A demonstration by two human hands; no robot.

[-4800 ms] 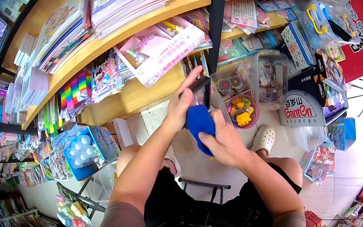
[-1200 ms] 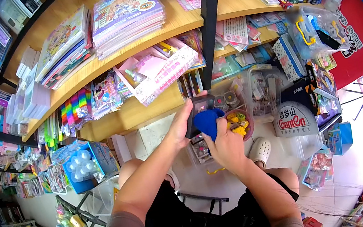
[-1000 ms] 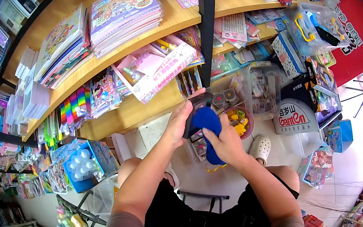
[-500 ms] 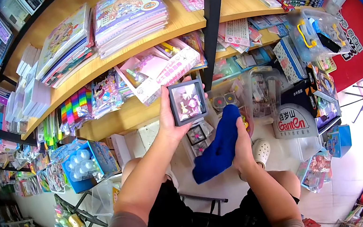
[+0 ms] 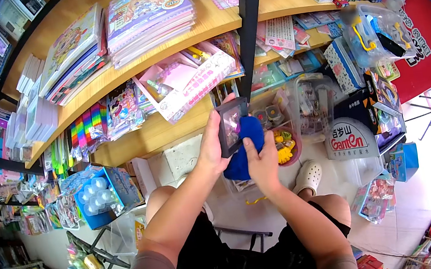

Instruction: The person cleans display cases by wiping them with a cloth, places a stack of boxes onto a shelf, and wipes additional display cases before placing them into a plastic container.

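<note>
My left hand (image 5: 211,145) holds a small black-framed case (image 5: 232,125) with a clear window and little pinkish pieces behind it, tilted on edge. A blue cloth (image 5: 248,143) is gripped in my right hand (image 5: 263,162), thumb on top, its upper part pressed against the right edge of the case. Below and behind the hands is a clear plastic bin (image 5: 271,114) with small black-framed boxes. A pink round basket (image 5: 296,151) with yellow toys is partly hidden by my right hand.
A wooden shelf (image 5: 167,45) with stacked books and a black post (image 5: 250,27) stand ahead. Another clear bin (image 5: 313,108) and a Ganten carton (image 5: 349,138) are to the right. On the left is a blue box (image 5: 116,186) of clear-wrapped items. A folding stool (image 5: 242,231) stands between my legs.
Half a second ago the case faced up and the cloth hung apart from it. Now the case is turned on edge and the bunched cloth has moved left and up against it.
</note>
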